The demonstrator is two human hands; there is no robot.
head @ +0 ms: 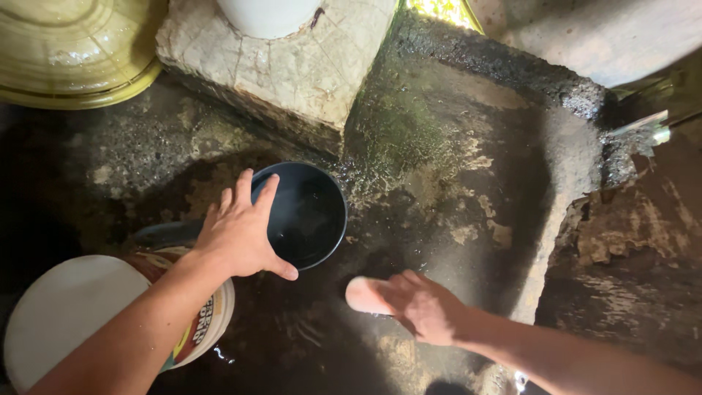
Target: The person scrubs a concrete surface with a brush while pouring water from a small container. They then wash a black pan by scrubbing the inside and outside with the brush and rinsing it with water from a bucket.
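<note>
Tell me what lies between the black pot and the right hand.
In the head view, only wet, dark concrete floor lies between the black pot, gripped at its rim by the left hand, and the right hand. No other object sits in that stretch.

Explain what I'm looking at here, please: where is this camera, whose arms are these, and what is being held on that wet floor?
The single picture comes from a camera worn on a person's head, looking down, so both bare arms belong to that person. The left hand grips the rim of a dark round pot that stands on a wet, rough concrete floor; its dark handle pokes out to the left under the wrist. The right hand holds a pale pinkish object, too blurred to identify. By the left forearm stands a white bucket with a printed label. At top left is a yellow-green basin, and beside it a cracked pale stone block with a white container on it.
</note>
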